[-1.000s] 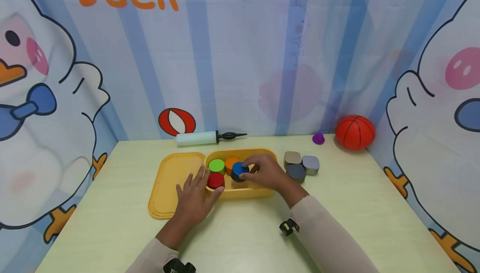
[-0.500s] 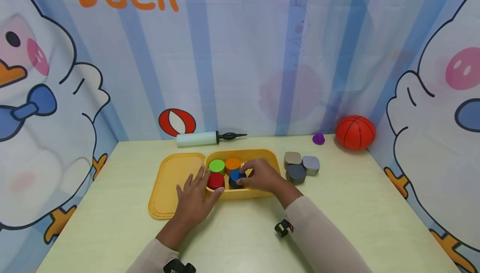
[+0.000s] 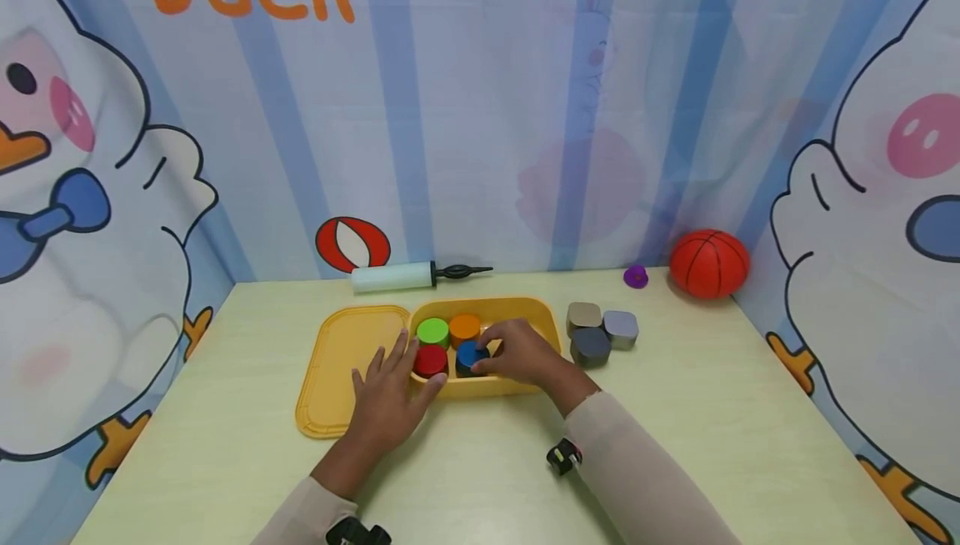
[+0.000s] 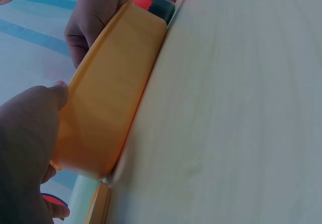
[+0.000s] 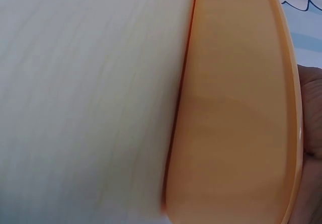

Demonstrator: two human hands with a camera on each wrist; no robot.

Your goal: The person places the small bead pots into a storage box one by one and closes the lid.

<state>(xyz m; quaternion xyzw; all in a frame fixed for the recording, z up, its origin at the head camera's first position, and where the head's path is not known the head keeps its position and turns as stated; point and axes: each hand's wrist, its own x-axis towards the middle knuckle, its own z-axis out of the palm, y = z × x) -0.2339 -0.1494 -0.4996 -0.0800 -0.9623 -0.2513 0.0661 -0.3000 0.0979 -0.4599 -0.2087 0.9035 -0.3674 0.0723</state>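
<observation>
A yellow open box (image 3: 517,387) stands on the table, its outer wall filling much of both wrist views. My left hand (image 3: 387,399) rests against the box's left end, fingers spread and fairly straight, thumb at the near rim. Inside the box, my right hand (image 3: 521,351) pinches a blue cylinder block (image 3: 471,355) between thumb and fingers. Left of that sits a red cylinder block (image 3: 431,361). Behind these are a green cylinder block (image 3: 432,332) and an orange cylinder block (image 3: 464,329). Whether the blue block touches the box floor is hidden.
A flat yellow lid (image 3: 337,374) lies left of the box. To its right sit a beige block (image 3: 583,317), a dark grey block (image 3: 591,347) and a light grey block (image 3: 621,329). Behind are a pump (image 3: 393,277), a purple object (image 3: 636,277) and a red ball (image 3: 708,264).
My right hand has moved the blue cylinder block slightly left and toward the near wall, beside the red one. My left hand has stayed in place.
</observation>
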